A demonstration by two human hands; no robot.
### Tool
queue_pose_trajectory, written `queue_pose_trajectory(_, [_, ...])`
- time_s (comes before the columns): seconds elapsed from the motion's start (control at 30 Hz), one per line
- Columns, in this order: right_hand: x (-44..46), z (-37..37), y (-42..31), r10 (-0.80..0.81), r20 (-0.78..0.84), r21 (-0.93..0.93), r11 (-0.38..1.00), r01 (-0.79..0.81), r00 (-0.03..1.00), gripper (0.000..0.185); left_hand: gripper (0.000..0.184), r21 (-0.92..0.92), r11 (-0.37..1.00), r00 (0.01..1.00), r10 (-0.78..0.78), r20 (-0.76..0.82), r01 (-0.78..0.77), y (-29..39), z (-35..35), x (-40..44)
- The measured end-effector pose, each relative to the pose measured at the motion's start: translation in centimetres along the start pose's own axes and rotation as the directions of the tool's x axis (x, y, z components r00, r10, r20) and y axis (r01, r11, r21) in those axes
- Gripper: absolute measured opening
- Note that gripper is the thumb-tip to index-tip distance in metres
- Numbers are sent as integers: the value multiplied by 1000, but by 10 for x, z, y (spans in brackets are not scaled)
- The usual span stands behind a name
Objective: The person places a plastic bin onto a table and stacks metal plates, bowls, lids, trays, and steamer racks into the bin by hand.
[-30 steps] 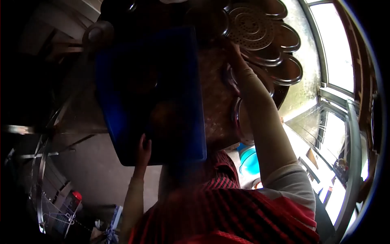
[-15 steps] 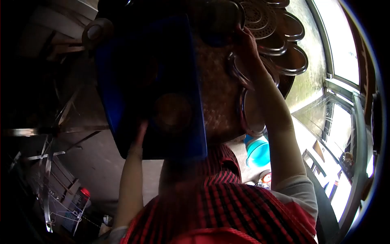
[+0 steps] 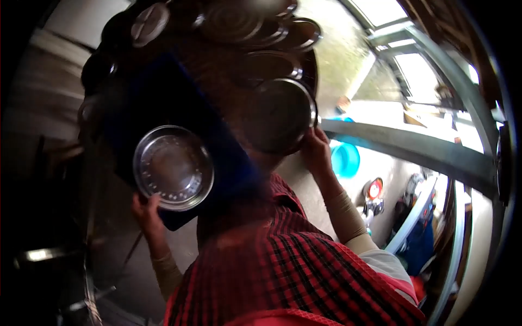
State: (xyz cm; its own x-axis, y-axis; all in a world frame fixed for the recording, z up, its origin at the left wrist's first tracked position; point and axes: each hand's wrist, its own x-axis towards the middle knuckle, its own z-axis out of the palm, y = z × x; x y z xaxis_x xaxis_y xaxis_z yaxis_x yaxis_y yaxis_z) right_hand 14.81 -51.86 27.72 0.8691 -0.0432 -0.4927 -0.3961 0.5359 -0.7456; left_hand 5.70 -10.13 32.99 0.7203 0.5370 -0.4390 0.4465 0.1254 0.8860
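Observation:
My left hand (image 3: pixel 145 213) grips the near-left rim of a shiny round metal dish (image 3: pixel 174 167), thumb on top. That dish is held over a dark blue rectangular plastic tub (image 3: pixel 231 157); light spots show along its lower inside edge. My right hand (image 3: pixel 316 148) is closed on the near-right rim of a second round metal dish (image 3: pixel 277 117), darker, at the right edge of the brown round table (image 3: pixel 215 81). The fingers under both rims are hidden. Inside the tub it is too dark to make out anything.
Several round metal dishes (image 3: pixel 272 65) lie around the table's far and right edge. A pale round lid-like thing (image 3: pixel 150 24) is at the far left. A turquoise basin (image 3: pixel 346 159) stands on the floor at right, beyond it a metal beam (image 3: pixel 413 142).
My left hand has come out of the dark tub with the shiny dish. My right hand has moved nearer, now on a dish at the table edge. The view has turned right.

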Motion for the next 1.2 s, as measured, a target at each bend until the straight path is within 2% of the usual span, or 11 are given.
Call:
queue_pose_trajectory(0.23, [-95,-28,30,-7,-72,400,916,36,997,29,41,-117,993,969,25,247,5,55,2,-23])
queue_pose_trajectory(0.3, [-105,-46,50,-179,-226,-109,982,157,958,28,45,-82,996,957,-11,291,37,67,18,-40])
queue_pose_trajectory(0.43, [-137,-82,56,-361,-285,-355,900,252,888,26,48,-24,989,881,-117,458,144,70,56,-82])
queue_pose_trajectory(0.53, [-157,-74,27,-292,-358,72,938,339,887,38,40,-53,985,785,-96,611,162,63,93,-117])
queue_pose_trajectory(0.67, [-170,-114,22,-435,-268,-259,892,371,859,59,20,30,972,661,-180,728,232,45,141,-157])
queue_pose_trajectory(0.73, [-180,-133,13,-408,-222,-457,846,276,885,28,16,55,949,618,-245,747,310,54,169,-191])
queue_pose_trajectory(0.93, [-213,-178,2,-430,-249,-489,830,271,868,22,15,174,971,509,-235,828,165,22,222,-243])
queue_pose_trajectory(1.03, [-222,-195,2,-308,-281,-391,902,184,909,21,11,261,897,497,-54,866,-358,19,243,-275])
queue_pose_trajectory(1.07, [-225,-198,0,-308,-282,-391,902,184,908,19,9,182,832,328,0,945,-524,16,247,-277])
queue_pose_trajectory(1.13, [-221,-222,21,-54,-293,-1,998,56,955,16,13,-108,668,-48,107,993,-736,16,258,-286])
queue_pose_trajectory(1.2, [-235,-223,14,-96,-267,144,980,138,959,17,11,-382,515,-211,360,909,-768,21,278,-326])
